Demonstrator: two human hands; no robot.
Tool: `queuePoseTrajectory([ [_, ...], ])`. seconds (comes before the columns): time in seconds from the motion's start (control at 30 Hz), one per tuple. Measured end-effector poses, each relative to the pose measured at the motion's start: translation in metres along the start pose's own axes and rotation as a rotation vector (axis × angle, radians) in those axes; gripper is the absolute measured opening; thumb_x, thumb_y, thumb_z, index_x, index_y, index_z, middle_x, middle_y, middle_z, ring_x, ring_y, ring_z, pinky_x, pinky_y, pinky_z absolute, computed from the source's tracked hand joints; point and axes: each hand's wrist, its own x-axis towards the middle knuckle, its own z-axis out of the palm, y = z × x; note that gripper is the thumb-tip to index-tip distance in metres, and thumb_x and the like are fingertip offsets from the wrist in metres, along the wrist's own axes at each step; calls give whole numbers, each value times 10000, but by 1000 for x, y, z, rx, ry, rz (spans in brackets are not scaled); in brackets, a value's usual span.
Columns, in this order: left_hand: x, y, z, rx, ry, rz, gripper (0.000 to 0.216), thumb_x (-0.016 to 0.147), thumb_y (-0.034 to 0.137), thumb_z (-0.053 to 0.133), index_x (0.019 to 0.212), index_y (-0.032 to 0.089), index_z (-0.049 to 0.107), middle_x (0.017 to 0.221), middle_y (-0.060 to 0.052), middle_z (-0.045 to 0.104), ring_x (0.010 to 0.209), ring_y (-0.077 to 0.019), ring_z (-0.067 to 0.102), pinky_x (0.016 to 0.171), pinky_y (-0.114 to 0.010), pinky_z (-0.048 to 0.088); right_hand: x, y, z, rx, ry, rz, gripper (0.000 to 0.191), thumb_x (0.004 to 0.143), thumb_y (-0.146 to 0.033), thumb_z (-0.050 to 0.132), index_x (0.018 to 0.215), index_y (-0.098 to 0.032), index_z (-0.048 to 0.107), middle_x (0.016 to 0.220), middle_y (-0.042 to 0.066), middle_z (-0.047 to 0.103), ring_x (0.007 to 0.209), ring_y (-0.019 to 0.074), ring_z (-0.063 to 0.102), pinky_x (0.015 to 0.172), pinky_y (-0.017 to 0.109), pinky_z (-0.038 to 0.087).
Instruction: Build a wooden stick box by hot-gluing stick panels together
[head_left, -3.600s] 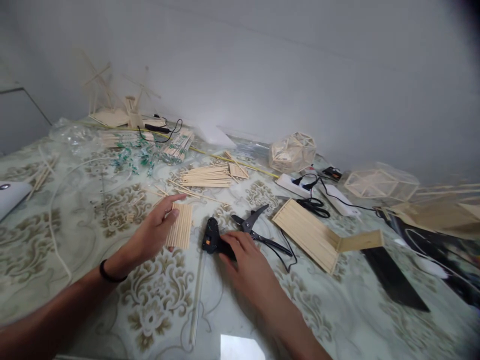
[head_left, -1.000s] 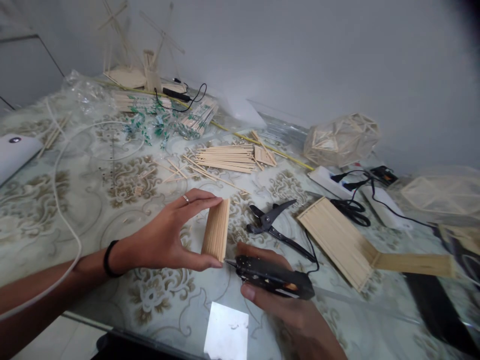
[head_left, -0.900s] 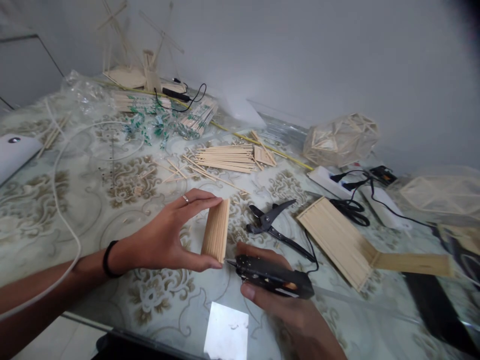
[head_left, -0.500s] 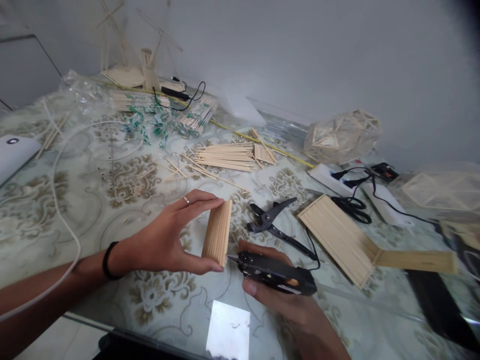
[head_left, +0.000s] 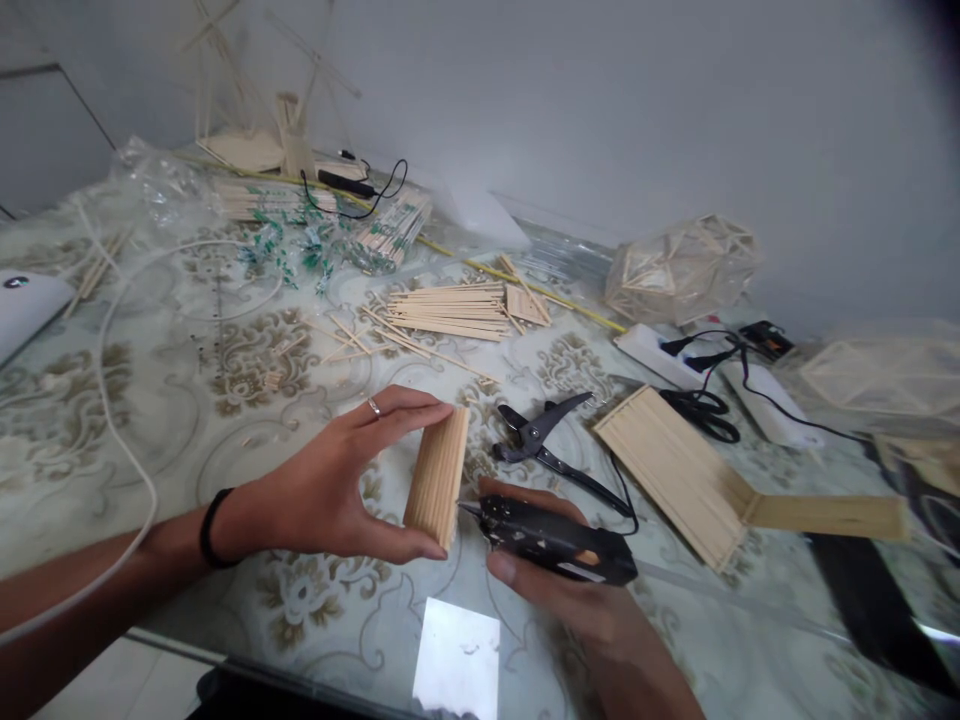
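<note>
While a grey wall (head_left: 487, 90) fills the back, a table (head_left: 375, 630) with a scrolled floral pattern spreads over most of the view. On its far side stand a tall stick model (head_left: 244, 150) at left and, at right, two angular frames (head_left: 682, 270) covered with clear film. Right of the middle lies a bent board (head_left: 667, 470), its narrower arm reaching right, above a black strip (head_left: 874, 600).

From the lower left comes the left hand (head_left: 337, 485), a dark band (head_left: 214, 528) on its wrist; from the lower right comes the right hand (head_left: 574, 612). Behind them are two stick packs (head_left: 394, 230), a sheaf of loose sticks (head_left: 450, 312) and a white power strip (head_left: 664, 355) with black plugs in it.

The right hand grips a black glue gun (head_left: 559, 540), a clear rod (head_left: 720, 590) trailing from its rear. Dark cutters (head_left: 536, 435) lie with jaws parted between the gun and the sheaf.

Smaller is the stick panel (head_left: 437, 478), raised on a tilt in front of the body, left of the gun. The left hand pinches it, thumb at the near end, fingers at the far end. The nozzle (head_left: 469, 508) is at its right edge; whether they touch, I cannot tell. Smallest are some stick bits (head_left: 277, 380) and a finger ring (head_left: 373, 406).
</note>
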Motion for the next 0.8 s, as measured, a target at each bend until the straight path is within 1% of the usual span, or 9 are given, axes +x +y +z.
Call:
queuePoseTrajectory([
  [0.17, 0, -1, 2, -9, 4, 27, 1013, 756, 507, 968, 1606, 279, 467, 1515, -162, 610, 1409, -372, 620, 1176, -535, 575, 1, 0, 0, 18, -15, -10, 488, 684, -501, 1003, 1119, -336, 856, 1127, 100, 857, 1017, 357, 802, 891, 553, 680],
  [0.3, -1, -2, 2, -8, 1, 35, 1014, 760, 519, 966, 1602, 270, 459, 1523, -167, 599, 1414, -358, 617, 1187, -508, 568, 1, 1, 0, 16, 5, -23, 471, 683, -476, 1008, 1109, -341, 859, 1163, 89, 852, 1066, 361, 794, 933, 560, 672],
  [0.5, -2, -1, 0, -24, -7, 43, 1025, 767, 525, 962, 1615, 287, 438, 1529, -166, 592, 1426, -369, 606, 1192, -528, 562, 0, 1, 0, 23, 18, -29, 464, 693, -487, 1004, 1117, -368, 857, 1168, 71, 848, 1090, 360, 788, 976, 571, 652],
  [0.63, -2, -1, 1, -34, -19, 41, 1054, 754, 513, 973, 1627, 285, 427, 1537, -173, 582, 1435, -375, 596, 1192, -535, 560, 0, 2, 0, 16, 39, -17, 468, 684, -528, 1005, 1108, -398, 858, 1173, 45, 846, 1112, 344, 786, 998, 541, 639],
  [0.8, -3, -1, 5, -79, -16, 56, 1071, 738, 483, 988, 1637, 302, 435, 1526, -156, 597, 1423, -369, 606, 1185, -518, 566, 1, 8, -4, -10, 25, -42, 500, 697, -538, 999, 1142, -365, 850, 1179, 65, 844, 1089, 333, 794, 959, 493, 657],
])
